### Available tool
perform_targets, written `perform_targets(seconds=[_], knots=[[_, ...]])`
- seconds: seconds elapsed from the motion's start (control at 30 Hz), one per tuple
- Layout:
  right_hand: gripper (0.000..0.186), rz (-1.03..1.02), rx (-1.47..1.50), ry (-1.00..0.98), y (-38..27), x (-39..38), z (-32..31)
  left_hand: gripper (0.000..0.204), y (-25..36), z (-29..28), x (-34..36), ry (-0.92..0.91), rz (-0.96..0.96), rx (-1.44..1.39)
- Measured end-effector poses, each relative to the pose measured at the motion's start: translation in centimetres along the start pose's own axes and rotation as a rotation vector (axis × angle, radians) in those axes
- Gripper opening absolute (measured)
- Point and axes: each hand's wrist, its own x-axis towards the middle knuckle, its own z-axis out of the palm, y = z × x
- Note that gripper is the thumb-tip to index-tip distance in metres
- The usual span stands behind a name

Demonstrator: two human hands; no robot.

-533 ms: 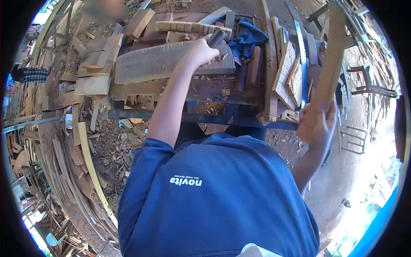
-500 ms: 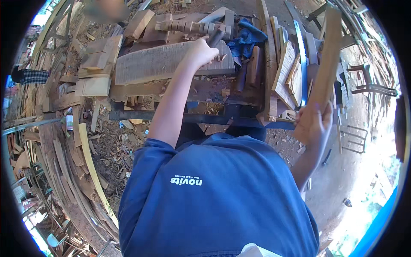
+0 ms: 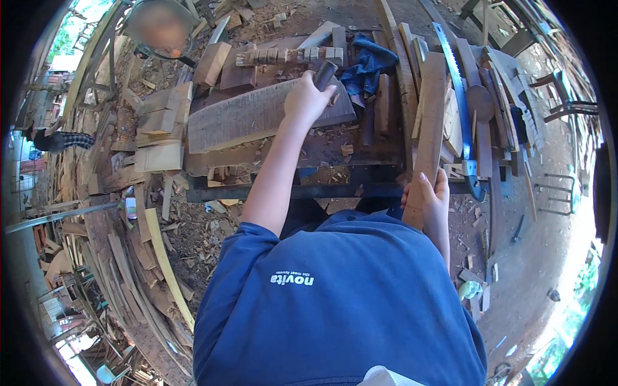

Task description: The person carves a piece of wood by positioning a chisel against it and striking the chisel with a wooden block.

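Observation:
My left hand [image 3: 305, 101] is closed around a short dark cylindrical tool [image 3: 326, 75], just over a broad weathered grey plank [image 3: 238, 121] lying on the bench. My right hand [image 3: 430, 198] grips the lower part of a long light-brown board [image 3: 429, 116], which extends away from me along the bench's right side. Beyond my left hand lie a notched wooden strip [image 3: 270, 56] and a crumpled blue cloth [image 3: 367, 71]. Right of the board is a long handsaw [image 3: 457, 83] with a blue handle.
Wood blocks [image 3: 161, 119] are stacked on the bench's left. Loose strips [image 3: 129, 276] and scraps cover the ground at left. A plaid sleeve [image 3: 72, 140] shows at far left, a blurred round shape [image 3: 159, 29] at upper left. Metal frames [image 3: 557, 193] stand at right.
My right hand has brought the board leftward, inward across the wood pieces beside the saw. My left hand still holds the dark tool, now lower in view. The whole view has shifted slightly.

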Motion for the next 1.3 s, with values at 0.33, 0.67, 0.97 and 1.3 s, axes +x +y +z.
perform_targets(seconds=[0.33,0.67,0.97,1.3], knots=[[0.022,0.015,0.043,-0.01,-0.5,0.5,-0.3,0.054,-0.9,0.7,-3.3,0.19,-0.048,0.08],[0.024,-0.014,0.002,0.009,-0.3,1.6,0.1,0.091,-12.7,-8.8,-4.0,-0.019,-0.413,0.278],[0.032,-0.017,-0.005,0.015,-0.8,3.3,0.0,0.113,-10.1,-6.5,-5.0,-0.218,-0.32,0.371],[0.033,-0.022,-0.021,0.017,-0.6,4.3,-0.3,0.116,2.5,2.3,-3.0,-0.384,0.342,0.266]])
